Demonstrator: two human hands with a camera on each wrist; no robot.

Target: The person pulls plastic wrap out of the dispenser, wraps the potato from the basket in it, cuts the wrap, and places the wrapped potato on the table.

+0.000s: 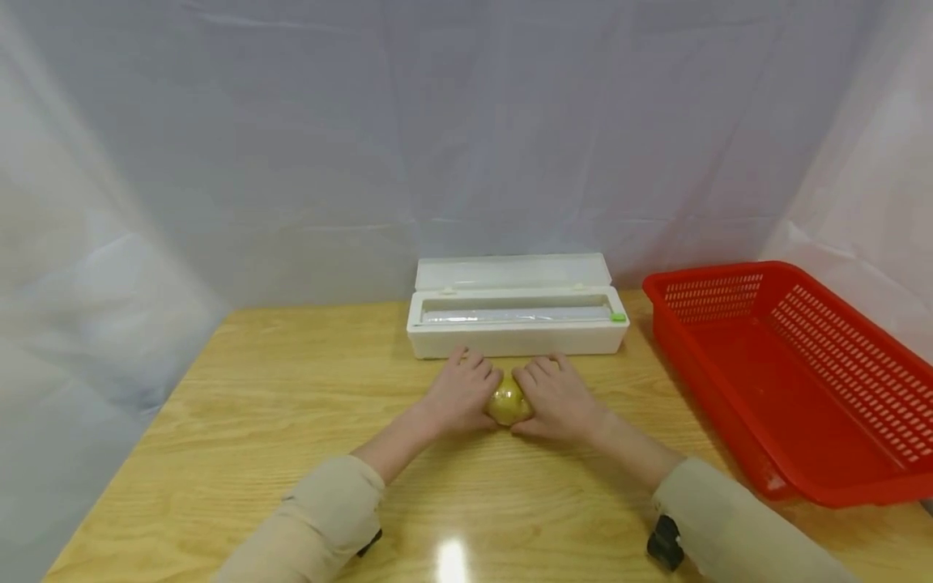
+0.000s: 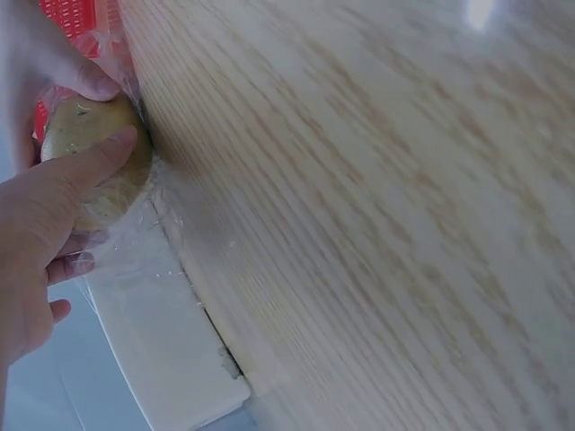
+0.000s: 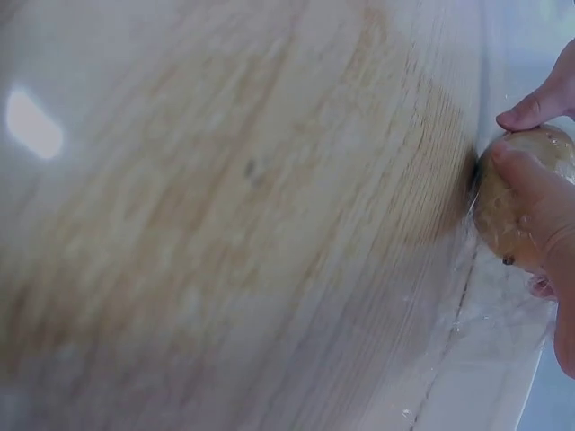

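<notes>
A yellowish-brown potato (image 1: 509, 401) with clear cling film (image 2: 135, 238) around it is between both hands, low over the wooden table. My left hand (image 1: 462, 393) grips it from the left, its thumb pressed on the near face in the left wrist view. From the right my right hand (image 1: 557, 397) grips it, thumb on the near face too. Loose, crinkled film spreads out beside the potato (image 3: 512, 211) in the right wrist view. Just beyond the hands stands a white cling film dispenser (image 1: 517, 342), its lid (image 1: 513, 273) raised and a film roll (image 1: 517, 315) inside.
A red plastic basket (image 1: 717, 389) with slotted walls stands at the right of the table (image 1: 291, 389). The dispenser carries a green slider (image 1: 618, 317) at its right end. Pale sheeting (image 1: 437, 146) hangs behind the table and along both sides.
</notes>
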